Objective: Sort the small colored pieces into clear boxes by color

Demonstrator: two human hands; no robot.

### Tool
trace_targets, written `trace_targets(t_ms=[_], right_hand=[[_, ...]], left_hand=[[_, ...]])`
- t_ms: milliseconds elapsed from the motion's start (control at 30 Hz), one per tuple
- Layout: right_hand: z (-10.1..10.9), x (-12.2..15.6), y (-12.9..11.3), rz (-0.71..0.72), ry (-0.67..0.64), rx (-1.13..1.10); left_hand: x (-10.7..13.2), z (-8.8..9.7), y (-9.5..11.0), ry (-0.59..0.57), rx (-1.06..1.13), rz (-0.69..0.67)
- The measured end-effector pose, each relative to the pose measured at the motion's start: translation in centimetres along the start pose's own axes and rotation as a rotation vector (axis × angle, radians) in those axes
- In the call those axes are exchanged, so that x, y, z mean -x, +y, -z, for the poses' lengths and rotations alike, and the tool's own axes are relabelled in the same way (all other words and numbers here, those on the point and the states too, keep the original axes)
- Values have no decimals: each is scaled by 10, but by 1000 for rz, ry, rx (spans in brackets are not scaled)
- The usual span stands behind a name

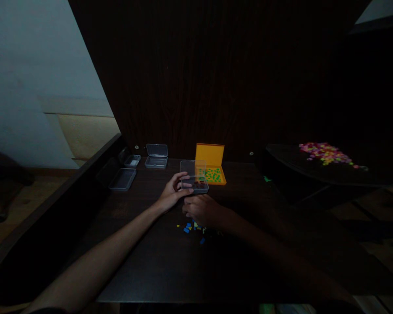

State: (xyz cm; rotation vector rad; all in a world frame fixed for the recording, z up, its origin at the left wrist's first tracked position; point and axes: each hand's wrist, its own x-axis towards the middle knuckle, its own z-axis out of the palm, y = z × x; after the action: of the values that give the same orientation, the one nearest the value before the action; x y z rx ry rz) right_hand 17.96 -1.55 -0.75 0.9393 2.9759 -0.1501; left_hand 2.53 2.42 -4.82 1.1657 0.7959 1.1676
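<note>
Orange box (210, 165), one, clear boxes (156, 156), four (nearest box (194, 171) clasped by left hand (172, 194)), right hand (201, 210) curled, hold unclear

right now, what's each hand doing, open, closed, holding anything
left hand: grips the clear box at its left end
right hand: curled beside it, over small coloured pieces; any hold cannot be told

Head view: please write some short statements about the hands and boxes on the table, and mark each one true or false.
1. The orange box is open and holds green pieces. True.
2. The left hand touches the orange box. False: it touches a clear box.
3. Blue pieces lie on the table by the right hand. True.
4. The clear box's lid is shut. False: it stands open.
</note>
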Motion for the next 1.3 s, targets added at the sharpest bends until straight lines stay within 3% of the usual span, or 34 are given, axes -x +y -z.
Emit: trace_targets(t_ms=[267, 500, 767, 1067, 1300], right_hand=[[1, -1, -6, 29, 9, 80], [22, 7, -16, 35, 25, 93], [58, 2, 23, -173, 161, 93], [26, -27, 48, -190, 121, 134], [26, -28, 49, -202, 88, 136]], left_hand=[[0, 0, 0, 1, 7, 7], [-1, 2, -1, -11, 15, 10], [-1, 0, -1, -52, 25, -9], [0, -3, -1, -60, 24, -17], [0, -3, -1, -55, 28, -21]])
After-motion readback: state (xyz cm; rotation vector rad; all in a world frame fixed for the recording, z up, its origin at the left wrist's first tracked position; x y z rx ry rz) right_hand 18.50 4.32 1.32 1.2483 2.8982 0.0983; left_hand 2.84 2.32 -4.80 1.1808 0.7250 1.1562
